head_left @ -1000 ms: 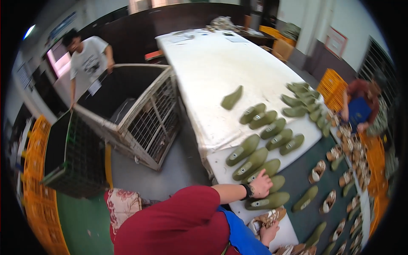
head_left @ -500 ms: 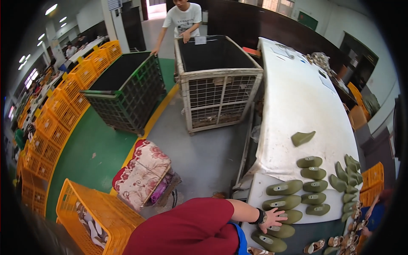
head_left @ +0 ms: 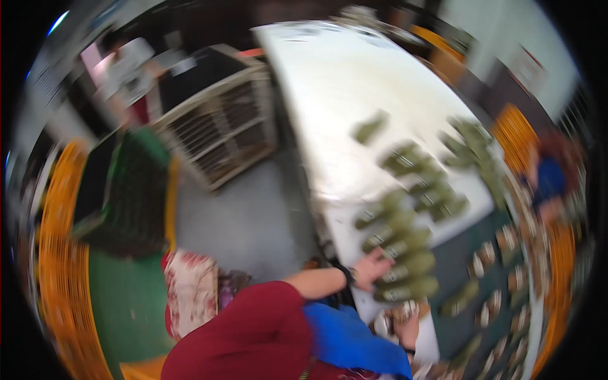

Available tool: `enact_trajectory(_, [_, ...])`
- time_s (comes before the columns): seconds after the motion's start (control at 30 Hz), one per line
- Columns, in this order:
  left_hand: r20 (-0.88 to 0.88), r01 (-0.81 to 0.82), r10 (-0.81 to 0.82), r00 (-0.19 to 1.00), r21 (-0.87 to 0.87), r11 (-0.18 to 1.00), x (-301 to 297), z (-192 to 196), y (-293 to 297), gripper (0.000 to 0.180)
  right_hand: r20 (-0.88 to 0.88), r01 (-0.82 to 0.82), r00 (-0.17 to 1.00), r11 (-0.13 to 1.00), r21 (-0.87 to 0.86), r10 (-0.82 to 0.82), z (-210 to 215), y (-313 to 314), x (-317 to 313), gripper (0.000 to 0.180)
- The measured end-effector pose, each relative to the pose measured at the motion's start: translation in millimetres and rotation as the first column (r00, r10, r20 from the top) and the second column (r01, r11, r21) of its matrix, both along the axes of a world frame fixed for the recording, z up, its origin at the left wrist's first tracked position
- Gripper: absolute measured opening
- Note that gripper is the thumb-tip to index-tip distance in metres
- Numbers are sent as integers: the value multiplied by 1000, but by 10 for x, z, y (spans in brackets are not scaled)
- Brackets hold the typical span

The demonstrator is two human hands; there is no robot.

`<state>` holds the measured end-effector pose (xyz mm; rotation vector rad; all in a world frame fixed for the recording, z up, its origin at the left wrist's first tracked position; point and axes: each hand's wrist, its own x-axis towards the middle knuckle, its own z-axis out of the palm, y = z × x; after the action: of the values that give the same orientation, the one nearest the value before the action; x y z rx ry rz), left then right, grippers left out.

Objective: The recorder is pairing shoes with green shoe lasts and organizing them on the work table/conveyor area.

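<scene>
Beside the near row of olive-green shoe lasts (head_left: 408, 259), my left hand (head_left: 373, 267) rests with its fingers spread, the fingertips at the ends of the lasts. A black band circles that wrist. Lower down, my right hand (head_left: 407, 326) is closed around a brown and white sandal (head_left: 405, 311) above a white surface. Part of this sandal is hidden by the fingers, and motion smears the picture. A second group of green lasts (head_left: 421, 180) lies farther up, and one single last (head_left: 370, 128) stands apart on the white table (head_left: 354, 82).
Several sandals (head_left: 484, 258) sit on the dark green conveyor (head_left: 453, 253) at the right, where another person (head_left: 551, 177) works. A cloth-covered seat (head_left: 190, 294) stands to my left. Beyond it are a green cart (head_left: 120, 202), a pale wire cart (head_left: 218, 130), stacked orange crates (head_left: 63, 278) and a person in white (head_left: 130, 69).
The view has swung to the right and blurred. My right hand has come into sight with a sandal. My left hand has shifted from on top of the lasts to their left ends.
</scene>
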<state>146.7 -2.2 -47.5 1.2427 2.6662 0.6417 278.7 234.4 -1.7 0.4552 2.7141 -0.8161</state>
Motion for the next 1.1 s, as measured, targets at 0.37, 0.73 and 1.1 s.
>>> enact_trajectory(0.37, [64,289,-284,957,-332,898,-230,40,-53,96,-20,349,936,923,160,-351,-300,20,227,51])
enact_trajectory(0.73, [223,294,-271,936,-79,952,-976,907,144,52,-279,577,797,812,87,-536,-366,-39,560,46])
enact_trajectory(1.1, [-39,-220,220,975,-20,975,-2908,120,-419,64,-235,486,837,869,-95,-494,-567,-10,641,61])
